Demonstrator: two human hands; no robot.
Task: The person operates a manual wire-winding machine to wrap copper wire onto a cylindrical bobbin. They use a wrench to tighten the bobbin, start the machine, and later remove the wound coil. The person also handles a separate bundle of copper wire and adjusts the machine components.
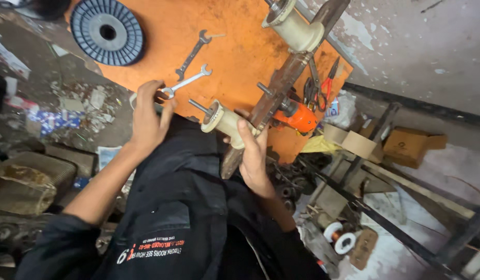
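Hands first. My left hand [146,116] is at the near edge of the orange table [235,57], and its fingers are curled around the ring end of a silver spanner [185,83]. The spanner lies flat on the table and points away from me, up and to the right. A darker spanner [193,52] lies just beyond it, apart from it. My right hand [253,155] holds a cream spool [224,122] by its side, with the fingers wrapped around it. The spool sits on a metal rod that sticks out from a rusty bar [281,85], right at the table's near edge.

I see open orange room in the middle of the table, between the spanners and the bar. A blue round reel [107,31] sits at the far left corner. A second cream spool [294,28] sits at the far end of the bar. Red-handled pliers [328,83] lie close to the right edge. An orange tool [299,116] hangs off the edge beside the bar.
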